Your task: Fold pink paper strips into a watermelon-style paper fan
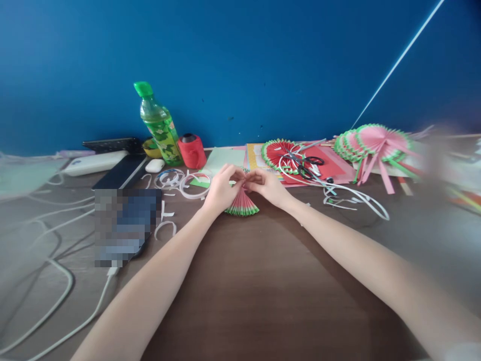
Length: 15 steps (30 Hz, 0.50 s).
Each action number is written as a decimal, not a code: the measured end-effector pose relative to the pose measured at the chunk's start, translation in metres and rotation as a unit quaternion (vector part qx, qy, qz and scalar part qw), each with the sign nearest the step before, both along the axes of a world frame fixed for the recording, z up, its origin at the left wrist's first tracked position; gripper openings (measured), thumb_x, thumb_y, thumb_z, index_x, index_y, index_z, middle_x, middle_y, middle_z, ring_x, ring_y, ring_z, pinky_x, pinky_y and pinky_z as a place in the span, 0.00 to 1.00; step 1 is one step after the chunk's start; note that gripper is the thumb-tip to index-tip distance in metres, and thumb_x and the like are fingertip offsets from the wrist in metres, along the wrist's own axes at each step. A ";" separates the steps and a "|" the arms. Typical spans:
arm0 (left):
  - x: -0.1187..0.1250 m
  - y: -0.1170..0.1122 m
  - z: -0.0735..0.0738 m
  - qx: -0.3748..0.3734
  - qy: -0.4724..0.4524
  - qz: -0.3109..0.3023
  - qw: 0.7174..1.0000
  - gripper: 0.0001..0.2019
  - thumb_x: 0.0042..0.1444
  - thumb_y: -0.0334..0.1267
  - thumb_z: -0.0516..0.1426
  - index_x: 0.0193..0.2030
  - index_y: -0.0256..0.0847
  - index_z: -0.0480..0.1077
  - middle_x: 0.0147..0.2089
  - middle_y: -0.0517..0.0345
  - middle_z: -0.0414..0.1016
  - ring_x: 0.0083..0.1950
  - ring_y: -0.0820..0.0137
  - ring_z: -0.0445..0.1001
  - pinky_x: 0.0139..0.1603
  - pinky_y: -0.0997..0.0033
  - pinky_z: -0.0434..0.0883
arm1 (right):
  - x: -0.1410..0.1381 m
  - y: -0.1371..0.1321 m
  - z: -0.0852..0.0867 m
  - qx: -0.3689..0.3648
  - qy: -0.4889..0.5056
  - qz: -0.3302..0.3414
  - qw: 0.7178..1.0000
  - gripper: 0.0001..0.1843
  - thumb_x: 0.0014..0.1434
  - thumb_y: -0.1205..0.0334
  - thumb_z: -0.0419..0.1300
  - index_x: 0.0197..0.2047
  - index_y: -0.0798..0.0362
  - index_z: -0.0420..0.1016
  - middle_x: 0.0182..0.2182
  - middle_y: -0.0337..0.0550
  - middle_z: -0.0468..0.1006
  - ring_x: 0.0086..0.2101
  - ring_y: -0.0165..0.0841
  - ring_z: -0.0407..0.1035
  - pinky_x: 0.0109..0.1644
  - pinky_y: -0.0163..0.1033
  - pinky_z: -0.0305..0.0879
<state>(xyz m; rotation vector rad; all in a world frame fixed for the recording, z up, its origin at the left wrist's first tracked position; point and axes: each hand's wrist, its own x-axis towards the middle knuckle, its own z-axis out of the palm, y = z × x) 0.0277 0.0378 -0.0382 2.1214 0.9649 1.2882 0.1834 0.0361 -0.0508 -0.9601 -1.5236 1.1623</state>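
Note:
A small pleated paper fan [242, 204], pink with a green edge, spreads downward beneath my two hands over the brown table [270, 281]. My left hand [226, 186] is closed at the fan's narrow upper end, thumb and fingers pinched together. From the other side my right hand [267, 185] meets it, its fingertips also pinched at the gathered tip. The fingers cover that tip, so its exact shape there is hidden. Behind the hands lie coloured paper sheets [224, 159].
At the left stand a green-capped bottle [160, 128] and a red cup-like object [192, 152]. A phone [137, 220] lies near white cables [67, 273]. Rightward are a red paper rosette [280, 154], black-handled scissors [310, 168] and pink-green paper fans [383, 140]. A blue wall [240, 65] rises behind.

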 end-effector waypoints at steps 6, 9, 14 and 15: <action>0.003 0.002 -0.002 -0.102 -0.090 -0.016 0.991 0.05 0.47 0.28 0.57 0.30 0.39 0.64 0.32 0.60 0.68 0.34 0.72 0.72 0.37 0.70 0.69 | 0.003 0.002 0.002 0.013 -0.038 0.015 0.999 0.04 0.47 0.68 0.60 0.30 0.54 0.74 0.28 0.39 0.77 0.32 0.32 0.72 0.43 0.44 0.68; 0.003 0.002 0.000 -0.143 -0.117 -0.006 0.983 0.06 0.45 0.28 0.58 0.29 0.38 0.64 0.29 0.60 0.70 0.32 0.72 0.72 0.35 0.71 0.69 | 0.003 0.001 0.004 -0.013 -0.037 0.020 0.999 0.05 0.48 0.68 0.60 0.32 0.54 0.75 0.30 0.40 0.78 0.34 0.32 0.73 0.46 0.45 0.67; 0.002 0.004 -0.001 -0.177 -0.170 -0.013 0.969 0.08 0.43 0.30 0.61 0.28 0.38 0.64 0.27 0.61 0.71 0.30 0.73 0.72 0.34 0.70 0.69 | 0.000 -0.001 0.007 -0.014 -0.053 0.000 0.999 0.06 0.48 0.67 0.61 0.32 0.55 0.75 0.31 0.43 0.79 0.35 0.32 0.72 0.46 0.43 0.65; 0.002 0.005 -0.001 -0.181 -0.179 -0.021 0.967 0.08 0.43 0.30 0.61 0.28 0.38 0.64 0.27 0.61 0.71 0.30 0.73 0.72 0.34 0.70 0.69 | -0.001 -0.001 0.007 -0.012 -0.056 -0.004 0.998 0.05 0.48 0.66 0.61 0.32 0.55 0.75 0.31 0.43 0.79 0.34 0.32 0.72 0.45 0.43 0.65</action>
